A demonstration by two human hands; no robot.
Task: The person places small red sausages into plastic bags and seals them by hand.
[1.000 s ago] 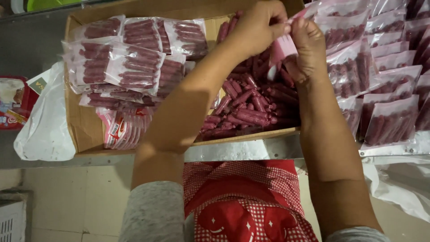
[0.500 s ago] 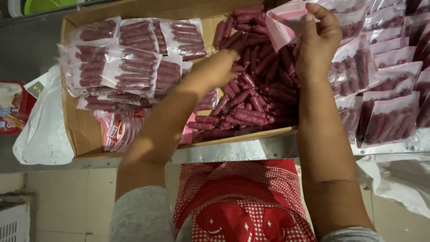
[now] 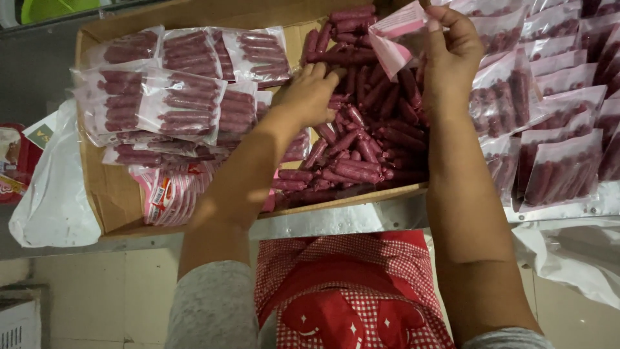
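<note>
From the head camera, looking straight down, a shallow cardboard box point(image 3: 110, 194) sits on a grey metal counter point(image 3: 387, 216) in front of the person. The right half of the box holds a loose heap of dark red sausages point(image 3: 368, 148). The left hand point(image 3: 310, 94) reaches into that heap with its fingers curled down among the sausages at the heap's upper left; whether it has closed on any of them I cannot tell, as the fingertips are hidden.

The right hand point(image 3: 449, 55) is raised above the far right corner of the box, pinching the edge of a clear and pink plastic bag point(image 3: 403, 35) between thumb and fingers. The bag hangs slack over the top of the heap.

The left half of the box is stacked with filled packs of sausages point(image 3: 174, 110), flat and overlapping, some with their printed side showing near the front edge. To the right of the box, more filled packs point(image 3: 555, 148) lie in overlapping rows on the counter.

A white plastic bag point(image 3: 55, 194) lies against the left outer wall of the box. At the bottom of the view is the person's red and white checked apron point(image 3: 352, 291), with grey sleeves on both arms.
</note>
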